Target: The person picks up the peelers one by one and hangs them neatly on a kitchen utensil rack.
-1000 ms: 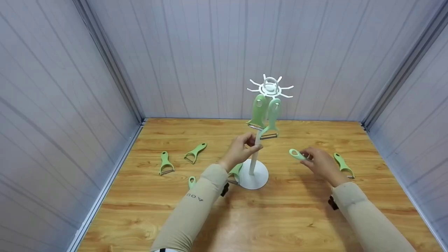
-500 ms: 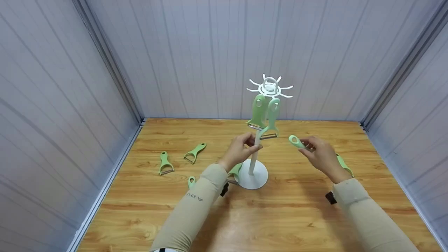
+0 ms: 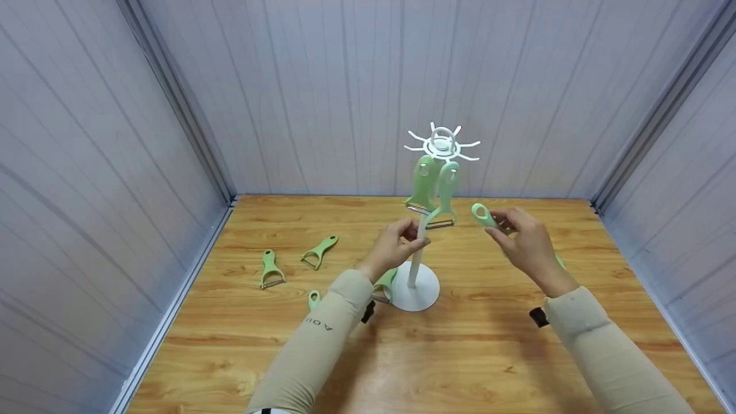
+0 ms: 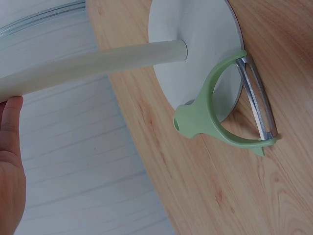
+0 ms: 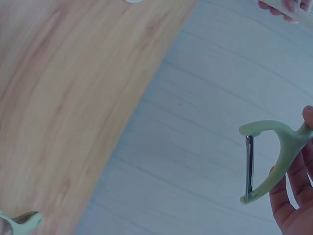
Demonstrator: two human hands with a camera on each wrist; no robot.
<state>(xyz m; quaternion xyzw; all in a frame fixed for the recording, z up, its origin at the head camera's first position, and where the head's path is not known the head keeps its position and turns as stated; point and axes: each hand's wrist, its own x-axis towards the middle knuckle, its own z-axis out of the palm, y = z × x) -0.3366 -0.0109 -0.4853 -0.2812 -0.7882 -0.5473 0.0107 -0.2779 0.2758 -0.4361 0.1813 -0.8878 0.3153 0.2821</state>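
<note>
My left hand (image 3: pixel 397 246) grips the pole (image 3: pixel 416 265) of a white stand, thumb and fingers around it below the hanging peelers. My right hand (image 3: pixel 526 241) pinches a pale green peeler (image 5: pixel 283 149) in the air to the right of the stand. Its looped handle end (image 3: pixel 482 214) points toward the stand; its blade shows in the right wrist view. Up top, the stand's hook ring (image 3: pixel 441 147) spreads several white arms. A green peeler (image 3: pixel 423 183) and a pale green peeler (image 3: pixel 447 187) hang side by side from it.
On the wooden table, a green peeler (image 4: pixel 210 107) lies against the stand's round base (image 3: pixel 422 293). Two more peelers, one upright (image 3: pixel 270 267) and one slanted (image 3: pixel 319 251), lie at left. Another (image 3: pixel 314 299) is partly under the left sleeve; one (image 3: pixel 559 262) is mostly behind the right hand.
My right hand has risen with the pale green peeler, its loop tilting upward and slightly nearer the stand. It now covers most of the peeler lying at right. The left hand keeps its grip.
</note>
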